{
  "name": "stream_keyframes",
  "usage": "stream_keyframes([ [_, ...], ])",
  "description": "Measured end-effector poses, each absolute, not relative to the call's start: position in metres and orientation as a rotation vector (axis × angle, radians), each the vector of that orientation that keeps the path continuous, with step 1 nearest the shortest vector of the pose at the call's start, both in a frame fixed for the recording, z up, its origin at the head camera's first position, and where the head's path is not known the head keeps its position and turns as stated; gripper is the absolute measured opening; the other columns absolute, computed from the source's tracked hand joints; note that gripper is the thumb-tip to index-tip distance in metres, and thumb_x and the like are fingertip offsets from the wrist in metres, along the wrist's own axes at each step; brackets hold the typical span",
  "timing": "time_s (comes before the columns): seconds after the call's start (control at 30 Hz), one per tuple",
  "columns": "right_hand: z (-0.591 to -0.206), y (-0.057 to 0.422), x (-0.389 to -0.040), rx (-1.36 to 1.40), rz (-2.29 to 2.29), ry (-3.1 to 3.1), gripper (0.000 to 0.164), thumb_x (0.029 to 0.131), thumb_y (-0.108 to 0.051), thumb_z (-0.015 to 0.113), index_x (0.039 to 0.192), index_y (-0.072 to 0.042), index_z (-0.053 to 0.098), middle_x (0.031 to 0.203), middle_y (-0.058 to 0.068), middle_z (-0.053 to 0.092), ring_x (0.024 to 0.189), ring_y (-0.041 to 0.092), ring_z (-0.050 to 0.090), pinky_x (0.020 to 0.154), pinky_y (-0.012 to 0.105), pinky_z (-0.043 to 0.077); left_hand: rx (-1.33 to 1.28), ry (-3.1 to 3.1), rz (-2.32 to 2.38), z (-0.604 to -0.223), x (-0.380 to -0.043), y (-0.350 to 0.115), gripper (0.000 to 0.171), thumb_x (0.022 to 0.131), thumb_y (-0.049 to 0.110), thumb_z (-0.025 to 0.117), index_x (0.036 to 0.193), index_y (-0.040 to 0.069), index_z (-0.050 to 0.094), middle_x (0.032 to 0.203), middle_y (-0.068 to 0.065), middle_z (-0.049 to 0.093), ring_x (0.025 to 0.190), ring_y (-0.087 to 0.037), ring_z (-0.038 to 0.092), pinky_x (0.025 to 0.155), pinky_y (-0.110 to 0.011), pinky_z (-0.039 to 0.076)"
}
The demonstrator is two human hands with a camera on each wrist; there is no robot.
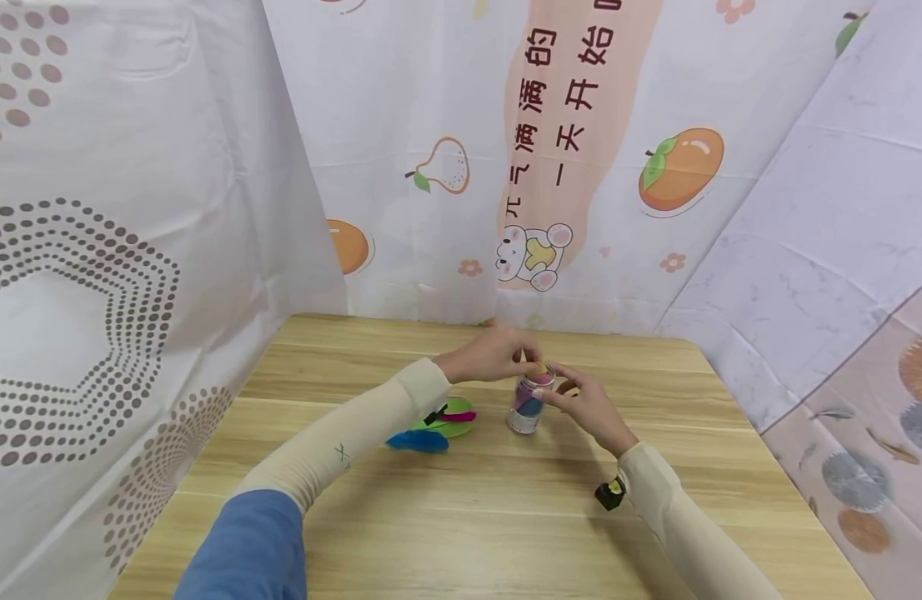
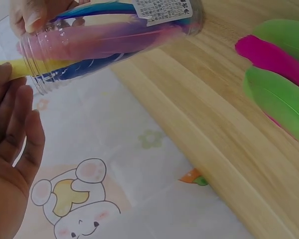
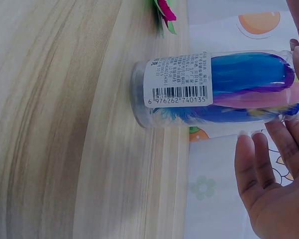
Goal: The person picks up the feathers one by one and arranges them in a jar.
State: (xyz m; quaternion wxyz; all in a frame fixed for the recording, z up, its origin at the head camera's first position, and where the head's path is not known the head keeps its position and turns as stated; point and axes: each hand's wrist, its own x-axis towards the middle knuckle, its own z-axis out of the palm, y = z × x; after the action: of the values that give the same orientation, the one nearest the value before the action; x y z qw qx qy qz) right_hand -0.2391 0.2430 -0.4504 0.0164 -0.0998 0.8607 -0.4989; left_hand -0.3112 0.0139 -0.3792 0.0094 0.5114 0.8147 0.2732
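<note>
A clear jar (image 1: 523, 422) with a white barcode label (image 3: 177, 82) stands upright on the table. Pink, blue and purple feathers (image 3: 249, 74) fill it. My left hand (image 1: 494, 354) is over the jar's mouth and pinches a yellow feather (image 2: 21, 68), whose lower part is inside the jar. With thumb and fingers on either side of the neck, my right hand (image 1: 584, 408) holds the jar. Its lower fingers extend away from the glass in the right wrist view.
Loose feathers lie left of the jar near my left forearm: green ones (image 2: 279, 92), a magenta one (image 2: 274, 59) and a blue one (image 1: 419, 441). The wooden table (image 1: 461, 517) meets a printed curtain (image 1: 431, 250) at its back edge.
</note>
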Motion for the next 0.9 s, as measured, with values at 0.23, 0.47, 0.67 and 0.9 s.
stream_keyframes([
  [0.23, -0.4513, 0.2437, -0.2393, -0.318, -1.543, 2.685, 0.072, 0.088, -0.052, 0.078, 0.149, -0.020, 0.055, 0.124, 0.014, 0.063, 0.107, 0.037, 0.059, 0.082, 0.058, 0.055, 1.609, 2.534, 0.778, -0.3807, -0.3116, 0.0171, 0.017, 0.099, 0.035, 0.071, 0.097, 0.021, 0.079, 0.091, 0.014, 0.071, 0.080, -0.007, 0.064, 0.068, -0.019, 0.052],
  [0.47, -0.4508, 0.2438, -0.2390, -0.340, -1.548, 2.686, 0.072, 0.089, -0.051, 0.079, 0.149, -0.020, 0.055, 0.126, 0.013, 0.062, 0.106, 0.036, 0.059, 0.081, 0.059, 0.054, 1.572, 2.542, 0.808, -0.3829, -0.3132, 0.0166, 0.017, 0.100, 0.035, 0.070, 0.103, 0.021, 0.079, 0.098, 0.014, 0.072, 0.086, -0.004, 0.065, 0.074, -0.019, 0.052],
  [0.67, -0.4493, 0.2416, -0.2388, -0.336, -1.559, 2.691, 0.072, 0.088, -0.051, 0.079, 0.149, -0.020, 0.056, 0.126, 0.015, 0.061, 0.105, 0.036, 0.059, 0.081, 0.060, 0.054, 1.594, 2.564, 0.852, -0.3824, -0.3131, 0.0157, 0.012, 0.101, 0.024, 0.069, 0.105, 0.018, 0.078, 0.103, 0.010, 0.072, 0.089, -0.007, 0.065, 0.077, -0.019, 0.053],
  [0.9, -0.4495, 0.2410, -0.2386, -0.340, -1.558, 2.682, 0.069, 0.089, -0.050, 0.078, 0.148, -0.021, 0.056, 0.129, 0.014, 0.060, 0.107, 0.035, 0.058, 0.081, 0.059, 0.054, 1.627, 2.584, 0.876, -0.3842, -0.3136, 0.0098, 0.010, 0.100, 0.022, 0.071, 0.103, 0.016, 0.078, 0.100, 0.009, 0.071, 0.087, -0.005, 0.064, 0.076, -0.019, 0.052],
])
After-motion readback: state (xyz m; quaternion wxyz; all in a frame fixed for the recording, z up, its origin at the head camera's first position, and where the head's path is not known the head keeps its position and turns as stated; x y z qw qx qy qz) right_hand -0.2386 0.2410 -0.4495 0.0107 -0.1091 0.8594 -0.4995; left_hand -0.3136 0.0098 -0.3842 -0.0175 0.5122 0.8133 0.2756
